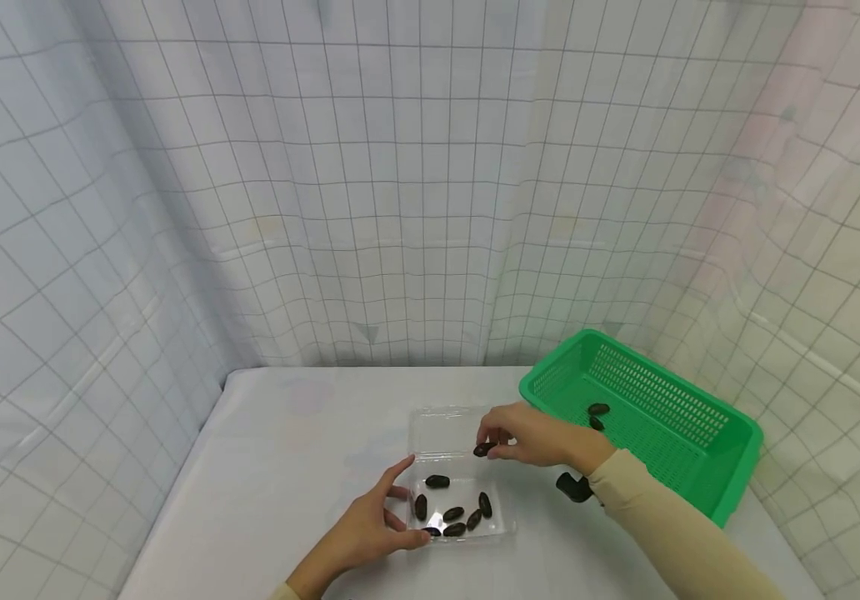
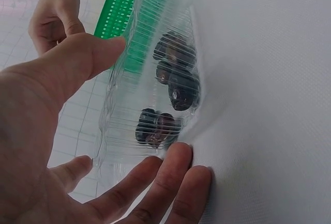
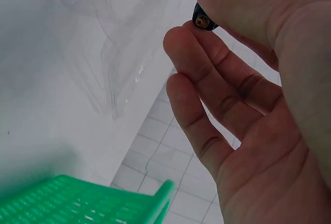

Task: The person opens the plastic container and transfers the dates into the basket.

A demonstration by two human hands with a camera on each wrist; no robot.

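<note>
My right hand (image 1: 523, 433) pinches a dark brown date (image 1: 484, 449) between thumb and fingertips, above the hinge side of a clear plastic clamshell box (image 1: 501, 525). In the right wrist view the held date (image 3: 202, 21) shows its pale stem end. Several dates (image 1: 454, 514) lie spread over the bottom of the box, whose lid (image 1: 441, 429) is folded back. At the box's left front corner is my left hand (image 1: 370, 521), fingers spread along the side and thumb at the front rim. Through the ribbed wall, dates (image 2: 183, 89) show in the left wrist view.
A green plastic basket (image 1: 737, 433) with perforated sides stands at the right, holding dates (image 1: 598, 409) on its floor. Under my right wrist shows a black object (image 1: 574, 487), partly hidden. White gridded curtains (image 1: 415, 208) enclose the white table (image 1: 287, 450) at the back and sides.
</note>
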